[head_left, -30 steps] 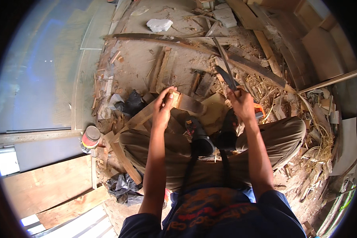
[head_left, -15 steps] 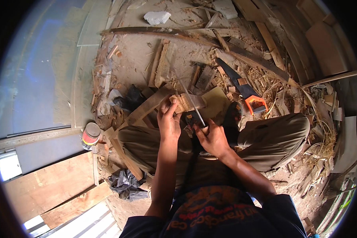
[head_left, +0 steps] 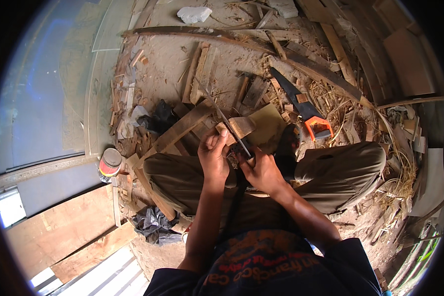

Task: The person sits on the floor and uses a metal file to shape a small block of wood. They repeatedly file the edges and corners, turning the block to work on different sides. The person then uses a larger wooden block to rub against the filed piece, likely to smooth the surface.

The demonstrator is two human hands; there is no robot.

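Wooden block (head_left: pixel 242 127) sits out in front, gripped at its near end by the left hand's (head_left: pixel 214 157) closed fingers; the right hand (head_left: pixel 262 170) is wrapped around a thin metal tool (head_left: pixel 226 120) that crosses it. With the saw (head_left: pixel 308 110) lying aside, I'd guess cutting is done and smoothing underway; how much remains, I can't tell.

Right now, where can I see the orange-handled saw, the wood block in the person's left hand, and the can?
Saw (head_left: pixel 308 110): head view, black blade near the handle.
Wood block (head_left: pixel 242 127): head view, brown face.
Can (head_left: pixel 109 166): head view, coloured side.
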